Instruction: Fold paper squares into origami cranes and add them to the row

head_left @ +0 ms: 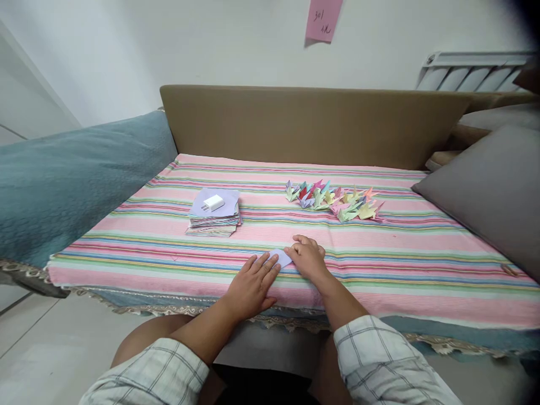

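Observation:
A folded piece of lavender origami paper [281,258] lies on the striped cloth in front of me. My left hand [252,284] rests flat, fingers stretched out over the paper's left part and hiding some of it. At its right end, my right hand [308,256] has its thumb on the paper and its fingers curled, gripping that edge. Beyond my left hand stands a stack of square paper sheets [214,223], with a white charger plug [213,203] lying on its lavender top sheet. Several folded paper cranes [333,201] in many colours sit in a cluster behind my right hand.
The striped cloth [139,230] covers a sofa seat. A blue-covered armrest [84,169] bounds the left, a brown backrest [312,124] the rear, and a grey cushion [489,191] the right. A pink note [323,19] hangs on the wall near a radiator [476,73].

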Available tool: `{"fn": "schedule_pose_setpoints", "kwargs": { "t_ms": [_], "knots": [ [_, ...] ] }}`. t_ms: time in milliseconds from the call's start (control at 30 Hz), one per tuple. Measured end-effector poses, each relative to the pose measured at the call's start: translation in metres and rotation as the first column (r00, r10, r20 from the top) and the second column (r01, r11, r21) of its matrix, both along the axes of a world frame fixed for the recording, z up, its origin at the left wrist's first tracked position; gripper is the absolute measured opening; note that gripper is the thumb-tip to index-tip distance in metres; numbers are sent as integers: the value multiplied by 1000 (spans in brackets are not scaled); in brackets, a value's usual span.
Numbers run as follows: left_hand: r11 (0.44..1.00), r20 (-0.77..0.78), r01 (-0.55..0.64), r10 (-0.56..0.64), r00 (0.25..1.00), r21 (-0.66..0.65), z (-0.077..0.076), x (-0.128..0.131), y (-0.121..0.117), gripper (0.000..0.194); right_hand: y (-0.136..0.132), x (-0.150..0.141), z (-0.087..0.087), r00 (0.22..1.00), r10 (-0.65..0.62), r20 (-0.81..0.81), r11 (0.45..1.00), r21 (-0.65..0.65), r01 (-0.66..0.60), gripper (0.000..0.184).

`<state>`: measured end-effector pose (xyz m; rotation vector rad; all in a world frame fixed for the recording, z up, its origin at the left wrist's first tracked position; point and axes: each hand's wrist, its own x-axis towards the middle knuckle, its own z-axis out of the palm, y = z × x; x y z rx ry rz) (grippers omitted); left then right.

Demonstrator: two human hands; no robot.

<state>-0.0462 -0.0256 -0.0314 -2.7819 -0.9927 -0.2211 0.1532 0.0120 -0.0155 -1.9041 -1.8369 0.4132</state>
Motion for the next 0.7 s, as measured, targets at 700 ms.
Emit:
{"fn": "schedule_pose_setpoints", "kwargs": {
  "t_ms": [700],
  "knots": [
    [997, -90, -43, 36, 995, -67, 25, 15, 7, 73, -5, -2, -1, 998, -7, 61, 998, 58, 4, 32]
  ]
}}
